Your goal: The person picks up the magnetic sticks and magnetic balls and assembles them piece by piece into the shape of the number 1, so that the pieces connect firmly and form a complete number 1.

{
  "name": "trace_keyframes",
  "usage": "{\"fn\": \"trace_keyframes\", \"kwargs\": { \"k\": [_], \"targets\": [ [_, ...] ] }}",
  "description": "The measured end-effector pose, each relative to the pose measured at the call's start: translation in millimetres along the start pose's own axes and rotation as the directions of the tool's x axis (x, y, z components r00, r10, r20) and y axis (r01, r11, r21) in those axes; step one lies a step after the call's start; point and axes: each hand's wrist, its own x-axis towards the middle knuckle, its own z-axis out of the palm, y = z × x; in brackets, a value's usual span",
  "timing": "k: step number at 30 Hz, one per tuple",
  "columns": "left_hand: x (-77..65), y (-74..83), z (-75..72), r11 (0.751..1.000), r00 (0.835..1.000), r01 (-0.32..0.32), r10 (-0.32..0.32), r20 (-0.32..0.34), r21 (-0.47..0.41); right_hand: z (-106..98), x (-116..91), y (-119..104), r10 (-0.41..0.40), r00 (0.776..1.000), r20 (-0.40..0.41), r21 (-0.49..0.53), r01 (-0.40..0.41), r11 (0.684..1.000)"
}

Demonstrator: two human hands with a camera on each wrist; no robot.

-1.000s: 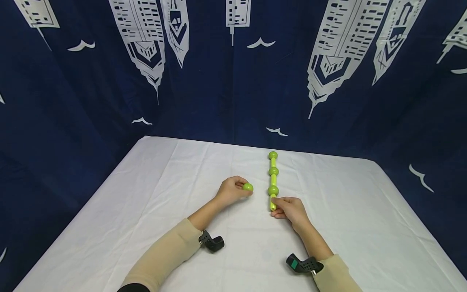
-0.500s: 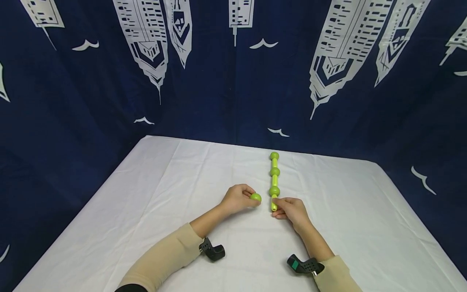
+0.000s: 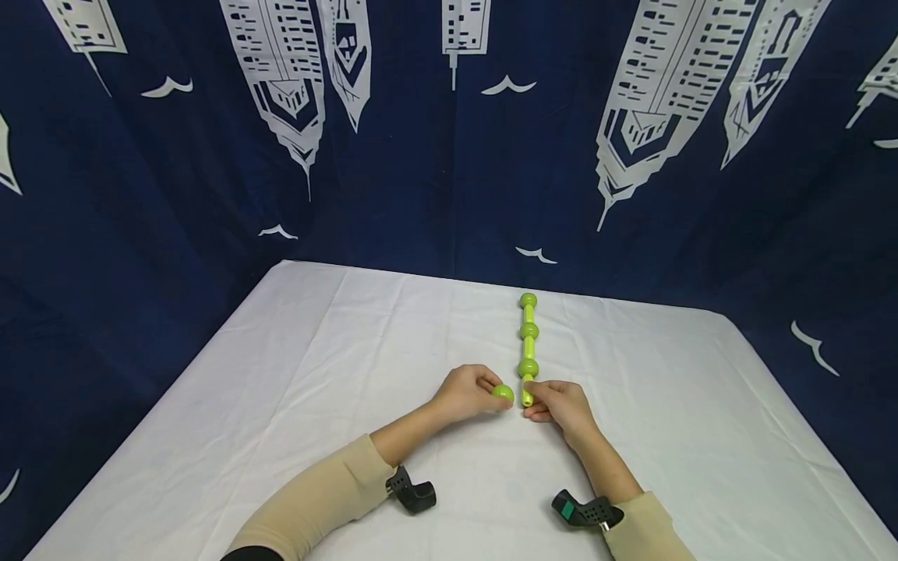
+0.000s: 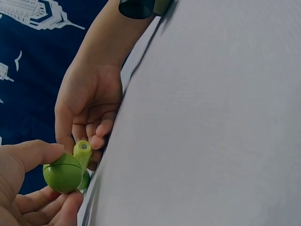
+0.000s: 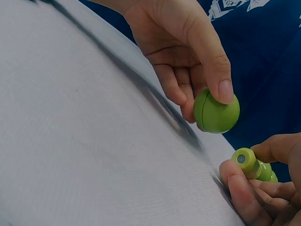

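Observation:
Between thumb and fingers my left hand (image 3: 468,394) pinches a green ball (image 3: 502,394) with a seam line around it, plain in the left wrist view as a green ball (image 4: 63,174). Just to its right, my right hand (image 3: 561,405) pinches the near end rod of a green ball-and-rod chain (image 3: 528,348). That chain runs straight away from me, balls alternating with lighter yellow-green rods. In the right wrist view the rod's end (image 5: 244,159) shows a small grey disc in its middle. A small gap separates ball and rod end.
A white cloth (image 3: 337,374) with faint creases covers the table. Behind it hangs a dark blue curtain (image 3: 393,202) printed with white buildings and birds. Black wrist cameras sit on the left sleeve (image 3: 330,483) and the right sleeve (image 3: 645,526).
My left hand has carried the ball right and towards me, from beside the chain's middle to near its close end. My right hand and the chain have stayed about where they were.

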Motion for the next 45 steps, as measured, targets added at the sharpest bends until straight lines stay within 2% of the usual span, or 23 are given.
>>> {"fn": "trace_keyframes", "kwargs": {
  "k": [17, 33, 45],
  "targets": [
    [-4.2, 4.1, 15.9, 0.999, 0.999, -0.031, 0.032, 0.042, -0.026, 0, 1, 1, -0.015, 1.0, -0.014, -0.006, 0.015, 1.0],
    [-7.4, 7.7, 24.5, 1.0, 1.0, -0.014, 0.015, 0.025, -0.012, -2, 0, 0, -0.019, 1.0, -0.011, -0.049, 0.019, 0.999],
    [-8.2, 6.3, 32.2, 0.998, 0.999, -0.036, 0.036, 0.002, -0.059, -2, 0, 0, -0.029, 0.999, -0.019, -0.096, 0.027, 0.995]
  ]
}}
